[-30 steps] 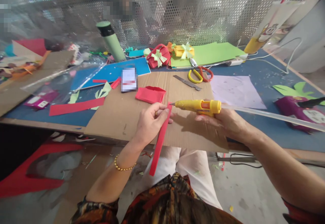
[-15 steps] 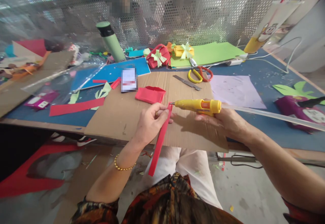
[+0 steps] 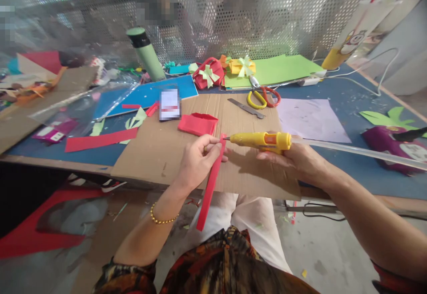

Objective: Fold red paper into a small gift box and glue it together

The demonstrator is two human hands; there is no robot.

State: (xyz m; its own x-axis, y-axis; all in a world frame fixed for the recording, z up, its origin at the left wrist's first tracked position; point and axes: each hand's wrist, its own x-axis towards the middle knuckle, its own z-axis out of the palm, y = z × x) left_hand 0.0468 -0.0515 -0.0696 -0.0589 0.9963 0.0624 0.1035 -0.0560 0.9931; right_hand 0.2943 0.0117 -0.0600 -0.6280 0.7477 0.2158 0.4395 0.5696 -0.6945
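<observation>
Pinched between the thumb and fingers of my left hand (image 3: 199, 160) is a narrow red paper strip (image 3: 211, 189), its long end hanging past the table's front edge. My right hand (image 3: 302, 158) is wrapped round a yellow hot glue gun (image 3: 258, 140), with a clear glue stick (image 3: 353, 148) sticking out of its back. The gun's metal nozzle points left, at or very close to the strip's upper end. Just beyond my left hand lies a folded red paper piece (image 3: 196, 125) on the cardboard sheet (image 3: 160, 151).
Behind the cardboard lie scissors (image 3: 256, 99) and a grey blade (image 3: 246, 108). A phone (image 3: 169, 105), a green bottle (image 3: 146, 56) and red and yellow paper pouches (image 3: 208, 74) stand farther back. Lilac paper (image 3: 312, 118) and a purple tape dispenser (image 3: 393, 147) are to the right.
The glue gun's nozzle has dipped very slightly at the strip's upper end. Both hands keep their grips and otherwise stay almost in place.
</observation>
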